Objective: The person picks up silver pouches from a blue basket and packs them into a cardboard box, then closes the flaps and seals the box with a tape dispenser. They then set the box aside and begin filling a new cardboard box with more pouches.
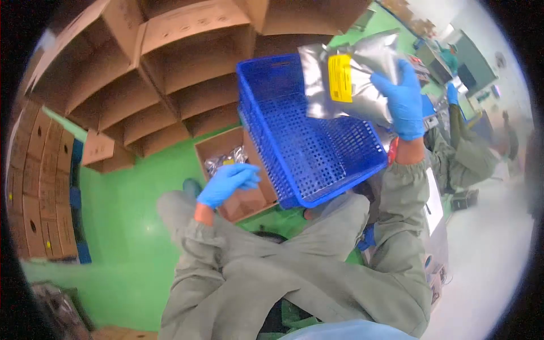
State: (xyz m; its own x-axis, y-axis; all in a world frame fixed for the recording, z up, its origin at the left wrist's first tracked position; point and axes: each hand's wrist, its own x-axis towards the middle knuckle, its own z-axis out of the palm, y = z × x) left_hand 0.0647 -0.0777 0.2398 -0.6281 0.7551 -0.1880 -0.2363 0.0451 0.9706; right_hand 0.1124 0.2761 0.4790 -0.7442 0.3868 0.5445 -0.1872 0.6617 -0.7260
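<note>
My right hand (406, 102), in a blue glove, grips the right end of a silver foil bag (362, 79) with a yellow label. The bag is held up over the right part of a blue plastic basket (317, 144), whose visible floor is bare. My left hand (231, 182), also gloved in blue, is above the front left part of an open cardboard box (266, 195). Its fingers point right and lie close together; whether anything is between them is hidden. Inside that box, behind my left hand, lie silver foil packs (235, 156).
Open, empty-looking cardboard boxes (192, 56) are stacked at the back left. More cartons (48, 187) stand at the far left. A co-worker's sleeve (467, 153) and gloved hand (453, 94) show at the right, near white paper (433, 204).
</note>
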